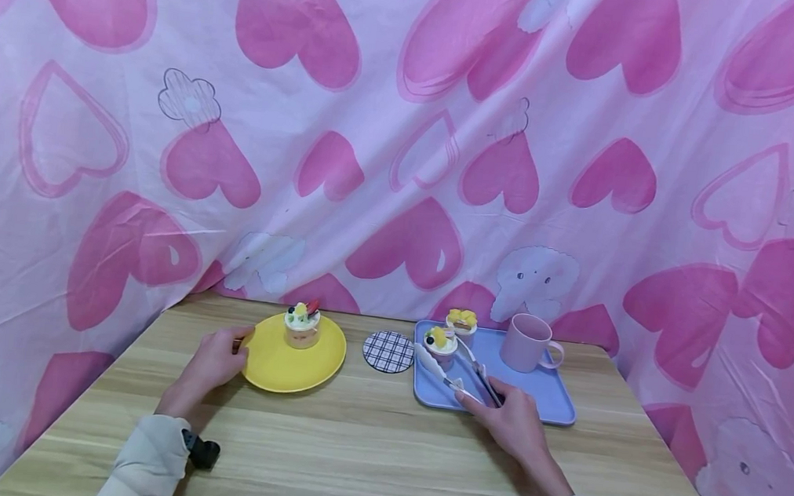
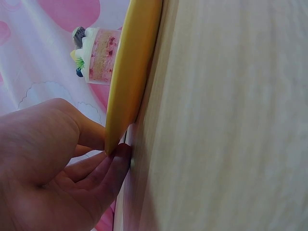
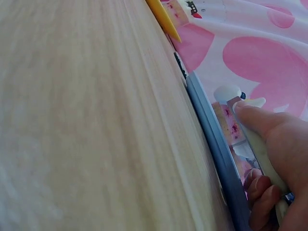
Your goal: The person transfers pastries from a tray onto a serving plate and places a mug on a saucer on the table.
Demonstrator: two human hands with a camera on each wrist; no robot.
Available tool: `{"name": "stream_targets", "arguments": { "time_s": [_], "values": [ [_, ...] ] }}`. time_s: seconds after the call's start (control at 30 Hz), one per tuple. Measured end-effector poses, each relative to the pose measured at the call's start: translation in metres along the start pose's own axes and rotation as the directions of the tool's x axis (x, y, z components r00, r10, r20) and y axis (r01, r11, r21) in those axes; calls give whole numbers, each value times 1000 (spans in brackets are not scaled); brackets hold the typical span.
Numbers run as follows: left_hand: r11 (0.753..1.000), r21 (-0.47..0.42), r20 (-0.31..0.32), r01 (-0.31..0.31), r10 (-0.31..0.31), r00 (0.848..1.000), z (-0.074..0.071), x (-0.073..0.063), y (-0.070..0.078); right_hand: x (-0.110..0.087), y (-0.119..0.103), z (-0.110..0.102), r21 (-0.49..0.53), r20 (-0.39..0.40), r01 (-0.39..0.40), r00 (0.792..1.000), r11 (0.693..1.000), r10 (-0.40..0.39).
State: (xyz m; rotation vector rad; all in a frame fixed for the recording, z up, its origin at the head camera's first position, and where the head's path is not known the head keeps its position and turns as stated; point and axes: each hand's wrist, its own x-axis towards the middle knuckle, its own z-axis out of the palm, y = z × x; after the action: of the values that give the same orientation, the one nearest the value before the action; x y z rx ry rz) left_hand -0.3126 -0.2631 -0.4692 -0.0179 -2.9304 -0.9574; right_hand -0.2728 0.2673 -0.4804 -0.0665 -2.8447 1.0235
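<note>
Over the tray (image 1: 548, 397), tongs (image 1: 436, 366) point away leftward, right hand (image 1: 515, 422) gripping them, left hand (image 1: 214, 358) pinching a plate (image 1: 283, 375).

- Round, glossy yellow plate (image 1: 273, 367): upright on the wood-grain tabletop (image 1: 328, 463), its left rim pinched by the left fingers (image 2: 114, 173).
- Pale-tipped tongs (image 1: 432, 365): in the right fingers (image 3: 262, 202), arms spread either side of the cake; contact unclear.
- Small cream-topped cake in a clear cup (image 1: 440, 342): pink-and-tan layers, upright on the blue tray (image 1: 533, 394).
</note>
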Motion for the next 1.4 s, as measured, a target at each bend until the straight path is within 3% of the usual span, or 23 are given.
{"name": "stream_targets", "arguments": {
  "time_s": [0.23,0.6,1.4],
  "values": [
    [1000,2,-1,0,0,1000,1,1,0,0,0,-1,-27,19,-28,999,999,28],
    [1000,-3,6,12,-12,1000,1,1,-1,-2,-2,-2,-64,-13,-24,1000,998,23],
    [1000,3,0,1,-1,1000,1,0,-1,-3,-4,-1,-11,-10,-37,999,999,37]
  ]
}}
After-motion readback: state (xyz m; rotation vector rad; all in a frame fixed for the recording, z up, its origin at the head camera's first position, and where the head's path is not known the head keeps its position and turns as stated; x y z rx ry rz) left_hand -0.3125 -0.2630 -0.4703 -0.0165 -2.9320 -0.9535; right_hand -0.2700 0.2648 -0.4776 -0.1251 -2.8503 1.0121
